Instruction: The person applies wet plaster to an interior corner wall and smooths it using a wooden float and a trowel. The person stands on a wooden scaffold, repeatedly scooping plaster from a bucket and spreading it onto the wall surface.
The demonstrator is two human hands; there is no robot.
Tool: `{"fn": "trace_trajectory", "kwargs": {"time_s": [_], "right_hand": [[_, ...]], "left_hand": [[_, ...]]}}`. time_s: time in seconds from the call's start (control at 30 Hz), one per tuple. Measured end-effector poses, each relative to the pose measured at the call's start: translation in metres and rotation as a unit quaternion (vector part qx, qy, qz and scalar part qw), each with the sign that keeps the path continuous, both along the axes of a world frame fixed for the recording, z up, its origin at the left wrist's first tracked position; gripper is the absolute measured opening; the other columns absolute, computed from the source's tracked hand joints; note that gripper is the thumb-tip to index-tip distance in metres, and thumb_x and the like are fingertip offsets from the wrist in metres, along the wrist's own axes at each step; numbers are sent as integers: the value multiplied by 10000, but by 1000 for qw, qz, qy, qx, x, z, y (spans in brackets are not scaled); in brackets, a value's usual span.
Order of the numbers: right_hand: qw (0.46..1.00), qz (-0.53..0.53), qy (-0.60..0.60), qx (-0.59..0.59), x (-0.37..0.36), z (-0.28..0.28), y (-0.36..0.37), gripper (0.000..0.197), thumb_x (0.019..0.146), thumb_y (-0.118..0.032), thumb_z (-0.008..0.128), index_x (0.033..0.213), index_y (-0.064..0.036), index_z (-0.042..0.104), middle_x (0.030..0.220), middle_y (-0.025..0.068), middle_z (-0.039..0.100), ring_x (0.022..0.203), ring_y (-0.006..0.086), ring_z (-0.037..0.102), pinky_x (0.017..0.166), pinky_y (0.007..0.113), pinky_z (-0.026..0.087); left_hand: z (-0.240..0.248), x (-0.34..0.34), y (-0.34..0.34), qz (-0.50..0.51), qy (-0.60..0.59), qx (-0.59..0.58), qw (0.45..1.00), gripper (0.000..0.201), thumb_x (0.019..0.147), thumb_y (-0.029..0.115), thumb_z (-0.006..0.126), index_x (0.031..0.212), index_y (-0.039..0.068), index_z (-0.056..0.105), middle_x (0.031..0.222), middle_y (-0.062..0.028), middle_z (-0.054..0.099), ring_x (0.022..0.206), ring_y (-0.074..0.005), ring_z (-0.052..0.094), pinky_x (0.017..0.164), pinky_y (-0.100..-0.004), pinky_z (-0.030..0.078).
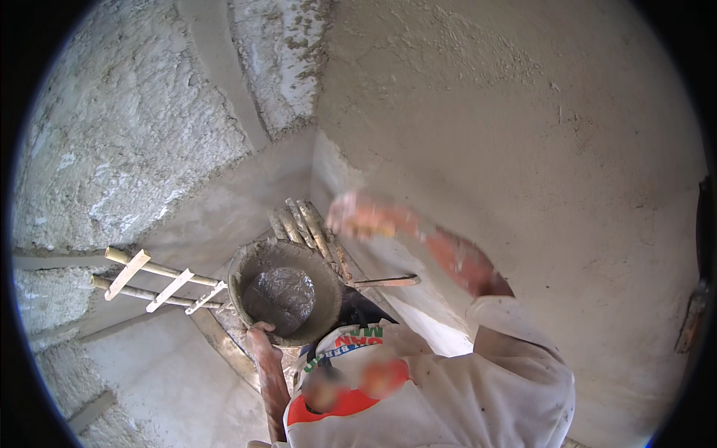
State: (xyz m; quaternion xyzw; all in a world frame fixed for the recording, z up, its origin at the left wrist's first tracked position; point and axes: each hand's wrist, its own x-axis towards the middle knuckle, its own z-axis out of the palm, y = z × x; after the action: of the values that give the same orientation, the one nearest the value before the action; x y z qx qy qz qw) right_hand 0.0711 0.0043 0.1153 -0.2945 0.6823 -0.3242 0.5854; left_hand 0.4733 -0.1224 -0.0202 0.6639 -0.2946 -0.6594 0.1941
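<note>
A round mortar bucket (pixel 328 291), its walls caked with grey, holds wet, shiny mortar (pixel 287 299). My left hand (pixel 263 340) grips the near-left part of the bucket's rim. Up and to the right of the bucket, my right hand (pixel 362 214) is raised in front of the plastered wall (pixel 478 142). Motion smears its fingers, and a yellowish patch shows near them. Whether it holds anything is unclear.
A bamboo ladder (pixel 170 290) with pale wooden rungs stands at the left. Behind the bucket lie several mortar-stained poles (pixel 302 224), and a thin wooden piece (pixel 388 281) juts out to the right. Rough, unevenly coated wall (pixel 134 134) rises at the left.
</note>
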Motion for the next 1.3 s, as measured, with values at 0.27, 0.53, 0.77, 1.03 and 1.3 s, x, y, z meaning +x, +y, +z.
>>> {"fn": "trace_trajectory", "kwargs": {"time_s": [0.27, 0.53, 0.77, 1.03, 1.3], "right_hand": [[802, -296, 516, -63, -51, -9, 52, 324, 1017, -291, 602, 1235, -55, 649, 850, 176, 709, 760, 287, 708, 650, 382, 549], [874, 78, 476, 56, 127, -126, 81, 338, 949, -227, 628, 1217, -22, 629, 1090, 204, 713, 988, 338, 736, 828, 485, 591], [863, 264, 428, 52, 164, -185, 54, 336, 907, -207, 619, 1152, 14, 681, 1126, 218, 715, 1029, 358, 730, 917, 464, 574], [991, 77, 69, 80, 100, -103, 66, 395, 971, -385, 654, 1084, -10, 708, 1056, 162, 745, 989, 291, 724, 847, 434, 559], [816, -531, 163, -159, -60, -138, 175, 245, 1032, -221, 647, 1198, -47, 690, 1002, 82, 676, 819, 179, 639, 703, 359, 528]], "left_hand": [[-4, 5, 0, 35, -57, 17, 998, 222, 554, -37, 645, 756, 53, 630, 771, -42, 570, 740, -206, 564, 673, -359, 475], [-4, -23, 4, -52, 18, -31, 998, 433, 564, -73, 619, 985, 27, 634, 926, -91, 654, 790, -230, 594, 689, -370, 513], [-19, -29, -2, -137, 101, -135, 976, 256, 684, -35, 569, 925, 20, 633, 747, -71, 651, 638, -181, 614, 633, -316, 521], [26, -38, 2, -101, 97, -83, 987, 312, 692, -5, 570, 994, 29, 642, 804, -53, 667, 707, -180, 627, 654, -310, 529], [-17, -31, -1, -59, -70, 22, 996, 343, 558, -8, 649, 897, 42, 665, 943, -90, 638, 818, -231, 589, 722, -359, 489]]}}
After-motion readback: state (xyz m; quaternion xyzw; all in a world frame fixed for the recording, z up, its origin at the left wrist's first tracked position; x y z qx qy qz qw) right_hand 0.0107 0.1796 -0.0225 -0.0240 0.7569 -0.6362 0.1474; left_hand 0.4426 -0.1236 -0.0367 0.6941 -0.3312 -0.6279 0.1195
